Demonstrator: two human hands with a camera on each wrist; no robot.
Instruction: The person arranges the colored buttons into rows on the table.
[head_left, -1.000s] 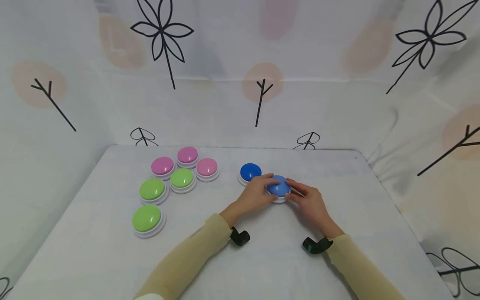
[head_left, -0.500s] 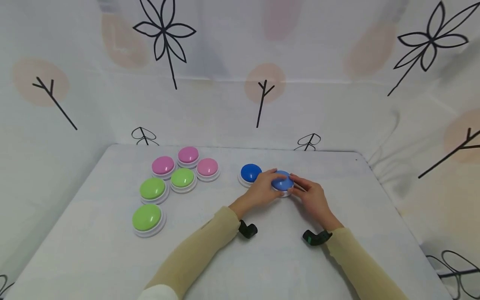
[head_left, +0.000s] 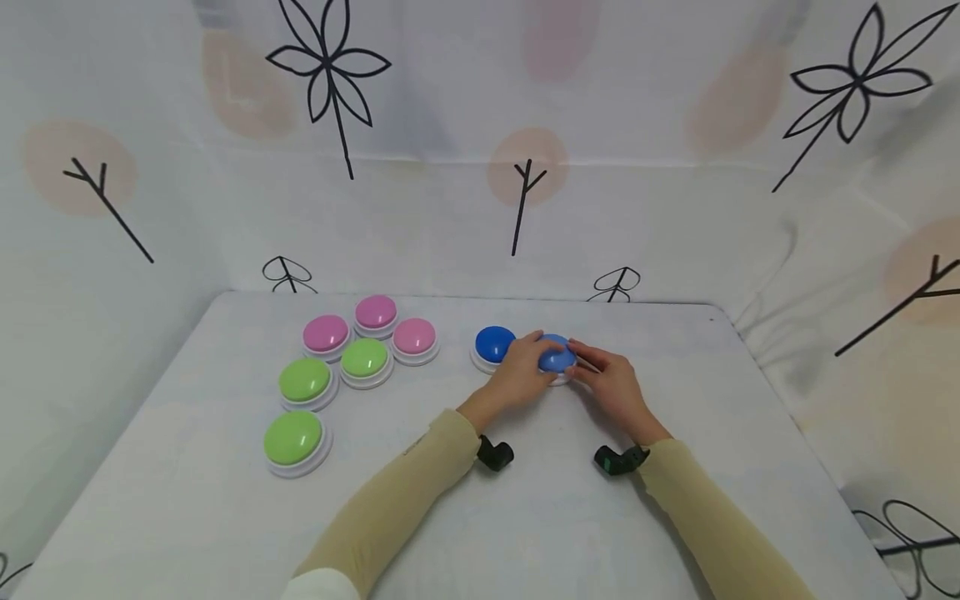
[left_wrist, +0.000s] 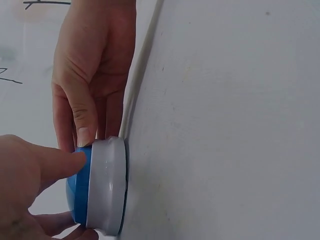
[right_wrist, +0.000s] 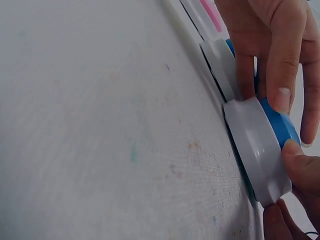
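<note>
Head view: left hand (head_left: pixel 519 373) and right hand (head_left: pixel 613 387) grip lighter-looking blue push button (head_left: pixel 557 358) from opposite sides, thumbs and fingers part-spread to button's width. Button right of centre on white table (head_left: pixel 525 517), just right of darker blue push button (head_left: pixel 493 343). Three pink push buttons (head_left: pixel 326 332) and three green push buttons (head_left: pixel 303 379) grouped at left.

Left wrist view: thumbs of both hands on blue dome; white base beside table surface.

Right wrist view: fingertips at dome and base rim; darker blue button behind, partly hidden.
</note>
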